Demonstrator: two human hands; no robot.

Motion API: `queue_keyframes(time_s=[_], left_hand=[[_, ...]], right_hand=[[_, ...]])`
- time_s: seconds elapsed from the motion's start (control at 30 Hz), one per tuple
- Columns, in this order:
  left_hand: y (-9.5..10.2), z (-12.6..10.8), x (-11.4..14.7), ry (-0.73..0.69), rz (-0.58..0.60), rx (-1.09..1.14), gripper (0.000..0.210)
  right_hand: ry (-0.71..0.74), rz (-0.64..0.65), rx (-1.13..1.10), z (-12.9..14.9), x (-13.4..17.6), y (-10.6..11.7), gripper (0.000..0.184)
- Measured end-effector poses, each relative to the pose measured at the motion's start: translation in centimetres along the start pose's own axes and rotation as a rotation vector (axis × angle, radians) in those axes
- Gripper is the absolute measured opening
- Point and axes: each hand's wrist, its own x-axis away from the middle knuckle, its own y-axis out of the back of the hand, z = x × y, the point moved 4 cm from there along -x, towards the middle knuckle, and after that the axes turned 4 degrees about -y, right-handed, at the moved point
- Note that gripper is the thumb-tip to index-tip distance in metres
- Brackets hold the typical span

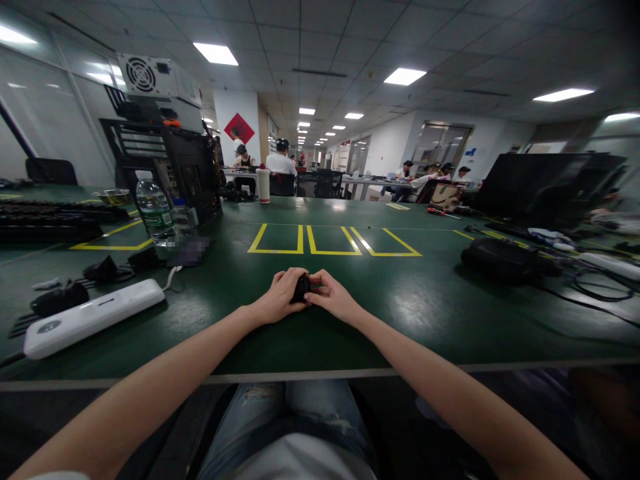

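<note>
Between my two hands is a small black object, low over the green tabletop. Its kind is too small and dark to make out. My left hand is wrapped round its left side, fingers over the top. From the right, the fingertips of my right hand pinch it. Much of the object is hidden behind the fingers. Just beyond my hands, yellow tape outlines mark three open-ended boxes on the table.
Left are a white power strip, a water bottle and a black computer case. Right lie a black pouch with cables and a dark monitor. A white cup stands at the far edge. Several people sit beyond.
</note>
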Motion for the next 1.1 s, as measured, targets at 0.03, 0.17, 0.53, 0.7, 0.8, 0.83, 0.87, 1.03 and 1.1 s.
queue_keyframes(time_s=[0.03,0.17,0.53,0.7,0.8,0.83,0.87,1.03,1.1], left_hand=[[0.0,0.0,0.0,-0.003,-0.002,-0.003,0.053],[0.1,-0.1,0.0,-0.015,-0.007,-0.015,0.054],[0.0,-0.1,0.0,-0.019,-0.001,-0.013,0.054],[0.0,0.1,0.0,-0.018,0.002,-0.022,0.054],[-0.1,0.1,0.0,-0.017,0.000,-0.030,0.055],[-0.1,0.1,0.0,-0.018,-0.001,-0.032,0.055],[-0.2,0.1,0.0,-0.020,-0.002,-0.033,0.055],[-0.1,0.0,0.0,-0.021,0.000,-0.036,0.055],[-0.1,0.0,0.0,-0.019,0.002,-0.036,0.056]], right_hand=[[-0.005,-0.001,-0.001,0.1,0.0,0.0,0.029],[-0.004,-0.024,-0.018,0.3,-0.3,0.1,0.022],[-0.005,-0.017,0.030,0.2,0.0,0.0,0.026],[0.020,-0.029,0.037,0.6,0.2,0.0,0.028],[-0.003,-0.031,-0.015,0.4,0.0,0.0,0.026],[-0.009,-0.032,-0.033,0.3,-0.1,0.0,0.026],[-0.013,-0.033,-0.047,0.2,-0.2,0.0,0.026],[-0.046,-0.058,-0.054,-0.2,-0.4,0.3,0.035],[-0.064,-0.052,-0.039,-0.4,-0.4,0.3,0.035]])
